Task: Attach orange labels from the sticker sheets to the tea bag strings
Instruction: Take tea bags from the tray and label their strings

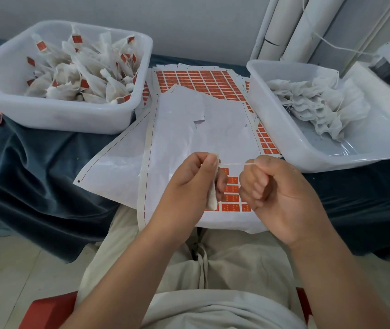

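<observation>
My left hand (195, 184) grips a white tea bag (212, 200), which hangs down past its fingers. Its thin string (234, 164) runs taut to the right, where my right hand (274, 188) pinches the end between thumb and curled fingers. Both hands hover over the near end of a sticker sheet (189, 138) that is mostly peeled white backing. A few rows of orange labels (232, 198) show on it between and under my hands. More sheets full of orange labels (201, 81) lie further back.
A white tub (65, 115) at the left holds several labelled tea bags. A white tub (284, 129) at the right holds several unlabelled tea bags. A dark blue cloth (35, 167) covers the table. White tubes (303, 27) lean at the back right.
</observation>
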`<state>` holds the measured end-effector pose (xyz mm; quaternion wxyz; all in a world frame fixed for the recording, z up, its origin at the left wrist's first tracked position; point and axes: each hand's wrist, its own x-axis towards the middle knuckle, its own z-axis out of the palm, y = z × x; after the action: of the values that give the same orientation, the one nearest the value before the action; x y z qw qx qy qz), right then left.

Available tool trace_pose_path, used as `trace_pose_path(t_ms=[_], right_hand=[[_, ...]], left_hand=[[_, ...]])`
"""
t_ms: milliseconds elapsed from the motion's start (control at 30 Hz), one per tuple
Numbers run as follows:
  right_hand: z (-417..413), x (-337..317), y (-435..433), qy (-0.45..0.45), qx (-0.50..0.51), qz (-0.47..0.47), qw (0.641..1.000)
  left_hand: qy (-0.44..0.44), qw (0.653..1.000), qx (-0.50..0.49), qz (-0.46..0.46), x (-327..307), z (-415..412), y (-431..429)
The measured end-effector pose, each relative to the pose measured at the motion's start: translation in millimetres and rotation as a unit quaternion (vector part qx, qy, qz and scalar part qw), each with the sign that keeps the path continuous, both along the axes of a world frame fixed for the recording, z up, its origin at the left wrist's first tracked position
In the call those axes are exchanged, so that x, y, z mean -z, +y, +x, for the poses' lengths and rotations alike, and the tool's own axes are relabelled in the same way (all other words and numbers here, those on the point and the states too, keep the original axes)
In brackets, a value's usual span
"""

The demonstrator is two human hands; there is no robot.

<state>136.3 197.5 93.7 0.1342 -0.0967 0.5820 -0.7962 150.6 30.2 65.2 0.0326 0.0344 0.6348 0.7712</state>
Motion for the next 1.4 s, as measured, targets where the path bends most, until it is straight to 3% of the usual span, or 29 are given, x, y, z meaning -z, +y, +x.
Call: trace_pose_path(t_ms=[133,333,467,567,700,767,867,933,1033,1100,1333,1400], right_hand=[[1.2,-3.7,-1.2,0.0,0.007,-0.001,1.0],[10.4,-14.3,-0.4,-0.079,-0.009,-0.031,0.996],[6.5,-19.4,9.7,-0.042,0.024,0.028,0.998],[-0.5,-16.6,12.9,0.001,0.06,0.057,0.997],[-8.2,-13.0,20.3,-0.046,0.011,-0.111,0.993],[-15.5,-12.9,31.1,-0.064,0.022,-0.122,0.99],[-30.3,-3.1,54.3,-0.073,0.066,0.042,0.994],[-37.1,7.0,70.7,-0.079,0.069,0.208,0.973],[-41.4,19.9,85.3,-0.104,0.016,0.465,0.879],[-43.7,26.7,89.2,-0.089,-0.013,0.584,0.807],[-43.4,34.7,89.1,-0.08,-0.108,0.678,0.723],[-42.1,37.5,87.8,-0.079,-0.13,0.653,0.742]], left_hand=[[0.021,0.999,0.018,-0.029,-2.0,1.3,-3.3],[0.013,0.999,-0.028,-0.033,-1.9,2.9,2.8],[0.037,0.995,-0.034,-0.081,1.2,-0.4,0.5],[0.014,0.998,-0.004,-0.06,0.6,1.3,1.8],[0.032,0.996,-0.016,-0.083,10.6,0.3,9.7],[0.053,0.978,-0.055,-0.193,25.4,-5.4,9.8],[0.112,0.872,-0.091,-0.469,50.0,-13.8,6.6],[0.116,0.823,-0.058,-0.552,64.2,-16.9,6.8],[0.14,0.783,-0.052,-0.604,76.7,-19.6,4.7],[0.16,0.773,-0.064,-0.61,78.3,-21.8,0.3],[0.162,0.731,-0.028,-0.663,80.2,-28.8,-14.4],[0.159,0.734,-0.053,-0.658,77.7,-31.1,-19.9]])
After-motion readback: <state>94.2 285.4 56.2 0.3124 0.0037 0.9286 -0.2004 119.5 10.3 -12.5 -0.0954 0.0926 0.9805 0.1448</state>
